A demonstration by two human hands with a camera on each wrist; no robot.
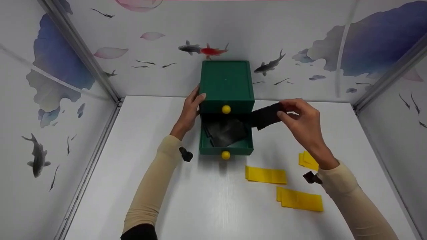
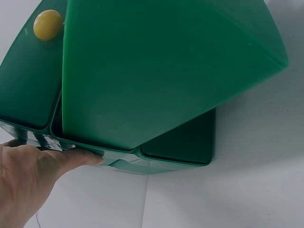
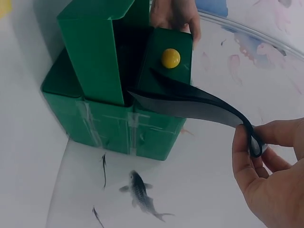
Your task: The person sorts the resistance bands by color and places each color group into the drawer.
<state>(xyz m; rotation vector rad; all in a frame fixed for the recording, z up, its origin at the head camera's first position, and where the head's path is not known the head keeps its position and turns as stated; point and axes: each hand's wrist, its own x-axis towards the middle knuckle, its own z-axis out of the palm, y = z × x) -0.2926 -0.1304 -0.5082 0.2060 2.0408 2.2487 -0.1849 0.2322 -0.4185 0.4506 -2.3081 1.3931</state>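
Note:
A green drawer cabinet (image 1: 226,81) stands against the back wall. Its drawer (image 1: 203,143) with a yellow knob (image 1: 226,155) is pulled out, and black pieces (image 1: 230,133) lie inside. My left hand (image 1: 190,110) rests on the cabinet's left side; the left wrist view shows its thumb (image 2: 80,157) stretched along the side wall. Between thumb and fingers my right hand (image 1: 302,120) pinches the end of a folded black strip (image 1: 267,116), right of the cabinet. In the right wrist view the strip (image 3: 190,104) bends into a loop at the fingertips, its far ends near the drawer.
Folded yellow strips (image 1: 267,175) lie on the white table (image 1: 186,200) in front and to the right, with more (image 1: 302,201) nearer me and others (image 1: 307,160) partly behind the right wrist. Patterned wall panels (image 1: 150,76) enclose the table's back and sides.

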